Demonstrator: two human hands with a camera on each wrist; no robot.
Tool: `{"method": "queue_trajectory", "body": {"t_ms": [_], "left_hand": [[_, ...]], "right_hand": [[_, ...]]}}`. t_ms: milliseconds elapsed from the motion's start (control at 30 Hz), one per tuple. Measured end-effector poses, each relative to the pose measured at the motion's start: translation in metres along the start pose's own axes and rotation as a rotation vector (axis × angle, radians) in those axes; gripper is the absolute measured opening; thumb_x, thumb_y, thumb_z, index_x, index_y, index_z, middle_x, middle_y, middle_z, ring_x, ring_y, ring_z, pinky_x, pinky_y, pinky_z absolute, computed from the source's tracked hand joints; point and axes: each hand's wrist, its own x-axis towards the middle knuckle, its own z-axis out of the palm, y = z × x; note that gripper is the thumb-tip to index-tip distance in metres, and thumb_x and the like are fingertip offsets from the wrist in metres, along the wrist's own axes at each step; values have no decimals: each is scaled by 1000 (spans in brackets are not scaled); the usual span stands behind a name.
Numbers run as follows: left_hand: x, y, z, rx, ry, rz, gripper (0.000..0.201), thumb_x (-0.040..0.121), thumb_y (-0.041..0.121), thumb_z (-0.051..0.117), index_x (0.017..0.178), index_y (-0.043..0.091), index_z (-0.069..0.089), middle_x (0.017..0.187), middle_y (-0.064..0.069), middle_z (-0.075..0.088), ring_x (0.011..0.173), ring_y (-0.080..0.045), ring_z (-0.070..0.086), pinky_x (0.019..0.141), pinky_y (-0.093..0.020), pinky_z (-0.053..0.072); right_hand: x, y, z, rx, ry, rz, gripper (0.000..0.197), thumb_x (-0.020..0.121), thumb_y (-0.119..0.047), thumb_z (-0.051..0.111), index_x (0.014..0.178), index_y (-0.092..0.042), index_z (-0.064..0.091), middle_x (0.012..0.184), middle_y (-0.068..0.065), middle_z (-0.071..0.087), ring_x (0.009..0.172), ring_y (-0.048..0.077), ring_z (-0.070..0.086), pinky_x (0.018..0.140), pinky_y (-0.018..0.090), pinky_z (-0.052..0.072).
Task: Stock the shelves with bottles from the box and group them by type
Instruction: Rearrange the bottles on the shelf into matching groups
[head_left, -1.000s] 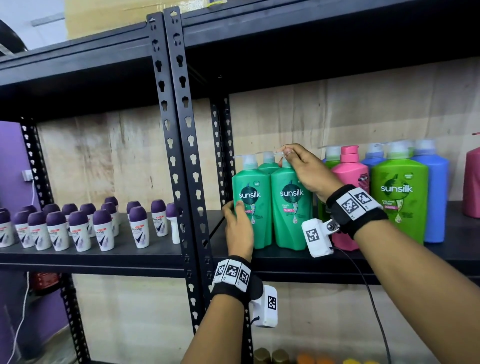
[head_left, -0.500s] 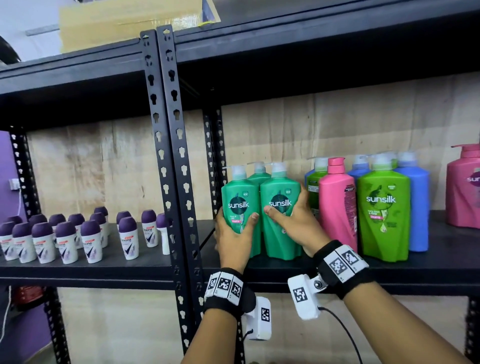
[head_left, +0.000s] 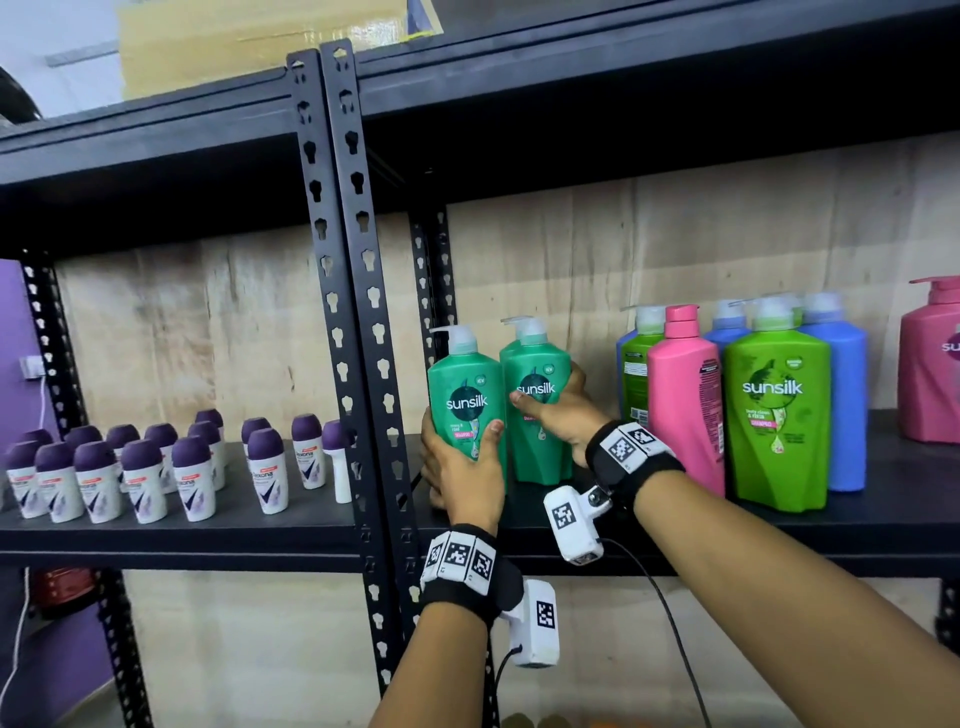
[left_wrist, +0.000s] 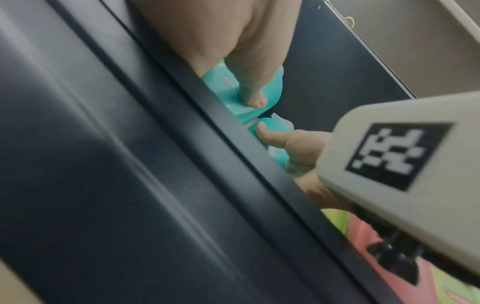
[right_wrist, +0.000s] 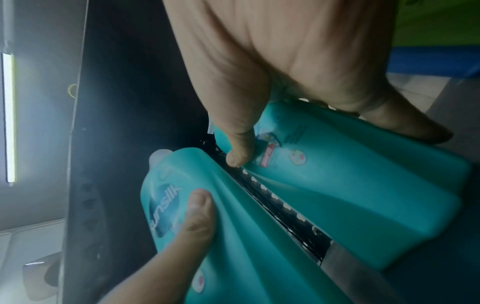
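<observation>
It looked like a shop stockroom: black slotted shelving (head_left: 358, 291) carried rows of shampoo bottles (head_left: 776, 415) and deodorants (head_left: 140, 478), against bare plywood (head_left: 675, 244).

Bright and even in the head view, sharp mid-frame, with deep shadow under the upper shelf (head_left: 623, 130) and uprights bowing toward the edges. Dim and blue-grey in both wrist views. Heavily blurred at lower left in the left wrist view, across the shelf edge (left_wrist: 130, 185). Glaring tube light (right_wrist: 8, 117) at far left in the right wrist view, soft haze around it, bottles (right_wrist: 337, 185) slightly smeared.
</observation>
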Motion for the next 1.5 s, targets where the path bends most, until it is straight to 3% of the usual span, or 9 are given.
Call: {"method": "queue_trajectory", "body": {"t_ms": [133,267,567,867,1100,1267,1367,1500], "left_hand": [[0,0,0,-4,-10,3,87,87,50,71,155,29,21,152,-7,38,139,-34,35,113,-58,29],[0,0,-2,-7,-12,13,87,87,50,72,155,27,22,151,-9,39,138,-34,36,113,-56,30],[1,0,-2,-13,-21,11,88,86,52,72,155,29,22,151,-8,38,138,-34,36,113,-57,30],[-1,1,-3,-19,-25,7,88,86,51,72,155,29,23,151,-7,38,138,-35,37,113,-58,30],[-3,4,-6,-21,-28,2,88,86,51,73,155,29,24,150,-8,41,138,-35,38,113,-58,31],[-3,5,-6,-37,-19,12,88,84,51,74,154,29,27,148,-7,42,136,-34,40,111,-58,34],[-3,2,-6,-59,-13,29,87,82,50,76,152,29,30,146,-6,46,134,-33,42,109,-59,37],[1,3,-3,-99,-85,52,87,79,57,72,151,27,32,144,-6,50,131,-31,47,108,-53,41]], "right_hand": [[11,-1,6,27,4,38,117,71,-35,90,155,-30,9,141,9,50,125,31,56,100,52,53],[14,-2,12,43,4,56,118,72,-34,89,155,-31,6,140,9,52,125,31,56,101,53,51],[16,-3,14,88,13,70,97,75,-29,88,145,-30,21,126,6,60,110,29,65,90,53,58],[17,-2,16,59,34,82,80,77,-32,86,134,-26,30,124,9,60,104,27,67,87,53,59],[13,-4,16,46,41,79,84,73,-35,88,133,-26,31,125,10,60,106,29,67,85,53,59],[3,-6,12,93,42,89,98,63,-40,93,136,-27,30,125,7,61,107,27,66,89,51,58],[-7,-6,6,32,64,18,101,70,-54,83,146,-34,18,137,7,50,118,25,59,98,48,54],[-29,-2,-1,73,41,-59,76,86,-56,68,144,-34,24,142,6,46,106,14,64,95,41,56]]}}
